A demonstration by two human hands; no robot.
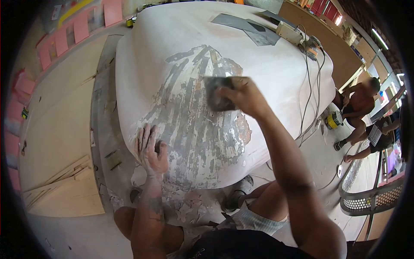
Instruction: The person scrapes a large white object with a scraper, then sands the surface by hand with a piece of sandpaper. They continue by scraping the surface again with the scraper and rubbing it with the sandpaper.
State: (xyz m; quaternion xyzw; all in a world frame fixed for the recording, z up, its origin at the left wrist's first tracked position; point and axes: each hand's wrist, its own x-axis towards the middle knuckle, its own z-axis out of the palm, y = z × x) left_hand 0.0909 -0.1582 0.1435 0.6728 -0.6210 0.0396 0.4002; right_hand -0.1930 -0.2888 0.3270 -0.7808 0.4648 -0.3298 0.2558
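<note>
A large rounded white form (142, 47) stands before me, its middle covered by a flaking patch (185, 116) of grey and white streaks with some brown spots. My right hand (241, 93) grips a dark, flat, square-edged piece (215, 102) over the upper right part of this patch. Motion blurs it, so its exact kind cannot be made out. My left hand (152, 151) lies with fingers stretched out on the form's lower left edge, holding nothing.
Dark grey sheets (241, 23), a power sander (311, 46) and hanging cables (307, 86) are on the form's top and right. Flakes (189, 207) litter the floor by my feet. Two people crouch or sit at right near a yellow-labelled bucket (333, 120). Wooden panels (64, 129) lie left.
</note>
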